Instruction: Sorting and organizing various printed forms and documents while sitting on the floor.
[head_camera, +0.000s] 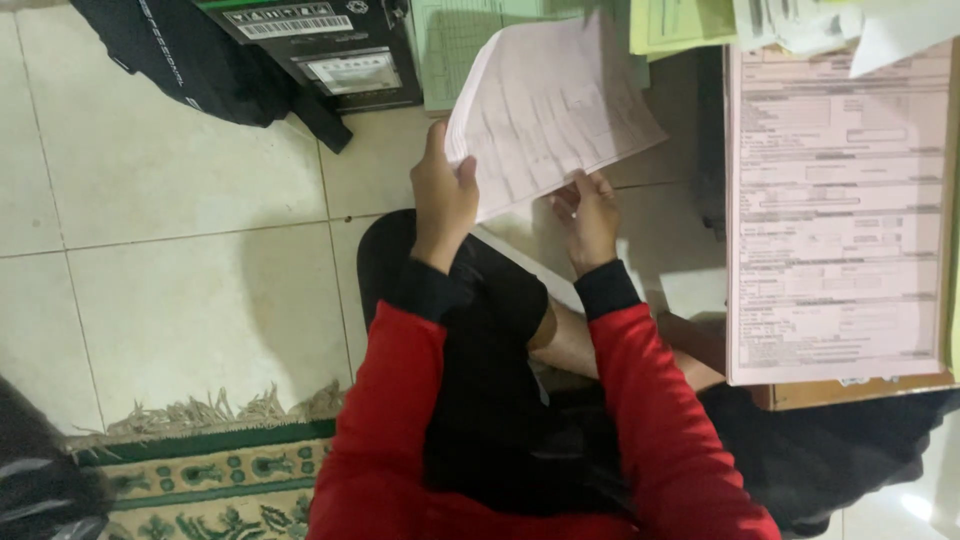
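Note:
My left hand (443, 190) grips the left edge of a stack of pale pink printed forms (555, 105), thumb on top. My right hand (588, 215) pinches the lower edge of the same stack. The sheets are raised and tilted above my lap, over the tiled floor. Both arms wear red sleeves with black cuffs. To the right lies another pink printed form (838, 215) on a brown board, flat and apart from my hands.
A black box with labels (330, 45) and dark cloth (190, 60) sit at the top left. Green and yellow papers (470, 40) lie at the top. A fringed green patterned rug (210, 470) covers the floor at bottom left. White floor tiles (170, 250) spread left.

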